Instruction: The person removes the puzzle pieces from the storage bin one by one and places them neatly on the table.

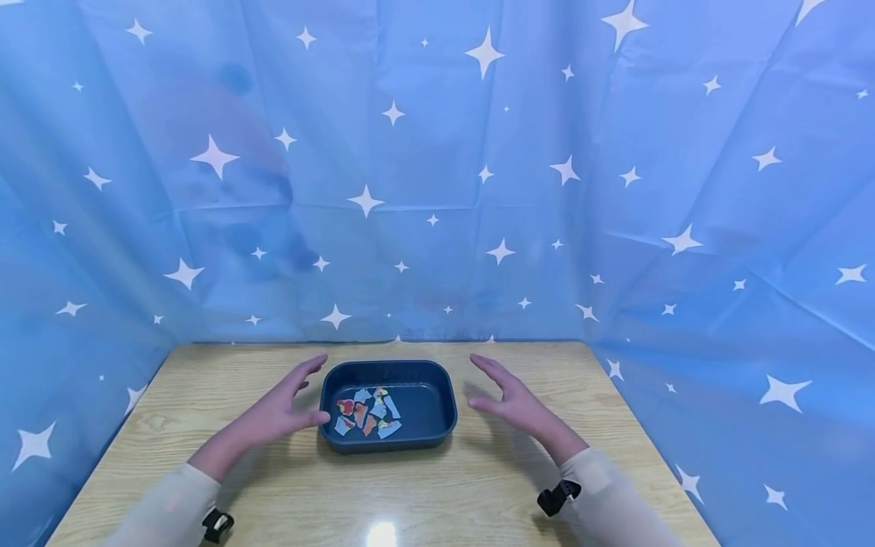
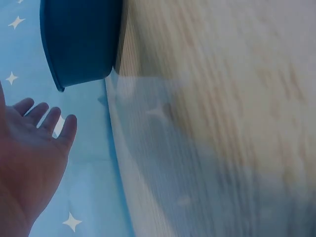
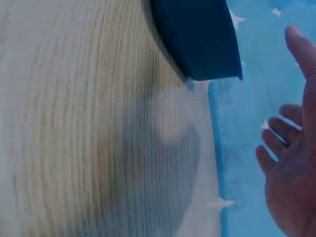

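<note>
A dark blue rectangular tray (image 1: 427, 441) with raised walls stands on the table in the head view. Several small flat cut-out pieces (image 1: 360, 411), coloured light blue, orange, red and yellow, lie in its left half. To the tray's left my left hand (image 1: 276, 410) is held with fingers spread, its thumb tip close to the wall; whether it touches I cannot tell. On the other side my right hand (image 1: 513, 399) hovers apart from the tray, fingers extended. Both wrist views show the tray's outer wall (image 2: 81, 39) and an empty palm, the right palm (image 3: 291, 182) included.
The light wood-grain table (image 1: 383, 494) ends at the back against a blue curtain (image 1: 437, 289) with white stars, which also hangs at both sides. Black straps (image 1: 559, 497) sit on the sleeves at both wrists.
</note>
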### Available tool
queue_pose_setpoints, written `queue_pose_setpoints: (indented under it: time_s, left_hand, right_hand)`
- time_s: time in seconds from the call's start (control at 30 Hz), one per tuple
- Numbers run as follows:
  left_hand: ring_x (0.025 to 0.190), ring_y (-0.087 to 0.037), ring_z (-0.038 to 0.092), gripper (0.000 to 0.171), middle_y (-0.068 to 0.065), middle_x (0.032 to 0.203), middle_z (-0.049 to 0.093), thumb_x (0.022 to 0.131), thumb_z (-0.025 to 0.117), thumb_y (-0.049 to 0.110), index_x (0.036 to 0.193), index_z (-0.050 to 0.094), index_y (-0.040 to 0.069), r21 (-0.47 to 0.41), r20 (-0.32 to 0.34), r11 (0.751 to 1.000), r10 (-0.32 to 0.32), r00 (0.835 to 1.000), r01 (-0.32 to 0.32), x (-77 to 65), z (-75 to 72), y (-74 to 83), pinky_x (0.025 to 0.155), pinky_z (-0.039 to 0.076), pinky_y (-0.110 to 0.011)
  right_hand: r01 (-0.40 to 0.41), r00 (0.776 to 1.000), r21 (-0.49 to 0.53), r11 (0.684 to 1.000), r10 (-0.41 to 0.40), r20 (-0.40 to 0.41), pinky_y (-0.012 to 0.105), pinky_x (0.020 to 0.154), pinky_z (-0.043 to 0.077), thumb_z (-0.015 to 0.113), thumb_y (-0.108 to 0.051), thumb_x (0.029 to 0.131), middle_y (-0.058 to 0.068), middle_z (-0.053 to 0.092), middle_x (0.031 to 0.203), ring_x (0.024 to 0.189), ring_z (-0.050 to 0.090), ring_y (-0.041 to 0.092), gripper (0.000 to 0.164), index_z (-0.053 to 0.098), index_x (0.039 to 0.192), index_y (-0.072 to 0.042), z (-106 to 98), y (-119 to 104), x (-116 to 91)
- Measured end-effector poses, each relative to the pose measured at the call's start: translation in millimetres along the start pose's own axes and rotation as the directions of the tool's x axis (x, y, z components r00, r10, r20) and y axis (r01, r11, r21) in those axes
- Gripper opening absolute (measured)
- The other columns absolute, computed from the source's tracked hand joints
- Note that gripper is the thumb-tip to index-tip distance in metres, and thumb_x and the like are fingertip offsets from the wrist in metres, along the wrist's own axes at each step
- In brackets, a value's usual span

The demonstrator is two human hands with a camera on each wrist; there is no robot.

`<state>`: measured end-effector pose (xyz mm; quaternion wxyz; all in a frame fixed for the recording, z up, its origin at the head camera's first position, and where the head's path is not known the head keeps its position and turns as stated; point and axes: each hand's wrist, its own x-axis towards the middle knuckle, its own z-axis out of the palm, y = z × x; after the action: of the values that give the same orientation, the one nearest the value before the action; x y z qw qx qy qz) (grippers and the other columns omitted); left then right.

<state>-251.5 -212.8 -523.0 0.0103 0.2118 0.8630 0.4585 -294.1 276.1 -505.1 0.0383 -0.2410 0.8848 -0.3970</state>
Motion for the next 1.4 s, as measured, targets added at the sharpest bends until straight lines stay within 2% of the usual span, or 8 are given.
queue_pose_setpoints:
  time_s: [0.3, 0.53, 0.8, 1.13, 1.27, 1.4]
  left_hand:
    - [0.159, -0.06, 0.029, 0.111, -0.023, 0.181, 0.022, 0.095, 0.091, 0.039, 0.177, 0.021, 0.011, 0.035, 0.043, 0.999, -0.012, 0.999, 0.01, -0.6, 6.5, -1.3, 0.123, 0.034, -0.075]
    - [0.163, -0.056, 0.021, 0.116, -0.021, 0.182, 0.018, 0.092, 0.092, 0.044, 0.178, 0.02, 0.012, 0.056, 0.067, 0.998, -0.012, 0.998, 0.008, 1.5, 8.1, 1.0, 0.125, 0.028, -0.076]
    - [0.165, -0.054, 0.018, 0.121, -0.022, 0.182, 0.018, 0.088, 0.095, 0.045, 0.177, 0.022, 0.009, 0.098, 0.084, 0.995, -0.038, 0.996, 0.03, 6.5, 11.3, -3.3, 0.127, 0.025, -0.074]
    - [0.167, -0.046, 0.018, 0.125, -0.011, 0.185, 0.015, 0.086, 0.095, 0.052, 0.178, 0.022, 0.011, 0.137, 0.113, 0.991, -0.027, 0.993, 0.011, 11.0, 13.0, -10.3, 0.13, 0.025, -0.068]
    - [0.168, -0.045, 0.016, 0.125, -0.01, 0.185, 0.014, 0.086, 0.095, 0.052, 0.178, 0.02, 0.012, 0.131, 0.122, 0.991, -0.039, 0.992, 0.023, 10.3, 13.1, -9.7, 0.13, 0.024, -0.068]
    - [0.167, -0.046, 0.017, 0.127, -0.012, 0.185, 0.014, 0.085, 0.095, 0.053, 0.178, 0.019, 0.012, 0.137, 0.125, 0.99, -0.044, 0.991, 0.027, 9.8, 12.8, -8.7, 0.129, 0.025, -0.069]
  right_hand:
    - [-0.009, 0.999, 0.012, 1.0, 0.008, 0.041, 0.071, 0.129, 0.026, 0.084, -0.028, 0.101, 0.013, 0.03, 0.18, 0.166, 0.024, 0.042, 0.089, 0.035, 0.176, -0.023, 10.4, -6.1, 2.8]
    - [-0.004, 0.998, 0.008, 1.0, 0.004, 0.058, 0.071, 0.128, 0.028, 0.084, -0.033, 0.102, 0.009, 0.031, 0.181, 0.167, 0.024, 0.04, 0.089, 0.035, 0.175, -0.023, 13.7, -9.1, 5.3]
    - [0.004, 0.998, 0.004, 1.0, -0.004, 0.062, 0.072, 0.127, 0.029, 0.084, -0.033, 0.101, 0.011, 0.032, 0.18, 0.167, 0.024, 0.041, 0.089, 0.037, 0.174, -0.016, 15.5, -12.4, 7.2]
    - [0.012, 0.998, 0.014, 1.0, -0.013, 0.065, 0.064, 0.129, 0.033, 0.086, -0.029, 0.1, -0.001, 0.034, 0.179, 0.165, 0.031, 0.032, 0.086, 0.04, 0.173, -0.031, 19.9, -20.5, 14.8]
    - [0.049, 0.996, 0.028, 0.998, -0.051, 0.068, 0.062, 0.128, 0.035, 0.087, -0.028, 0.1, -0.001, 0.038, 0.177, 0.163, 0.035, 0.032, 0.083, 0.045, 0.171, -0.026, 25.0, -25.9, 21.5]
    - [0.078, 0.993, 0.019, 0.997, -0.079, 0.086, 0.062, 0.128, 0.035, 0.086, -0.04, 0.1, -0.001, 0.042, 0.174, 0.161, 0.038, 0.031, 0.081, 0.048, 0.169, -0.02, 28.9, -32.9, 28.4]
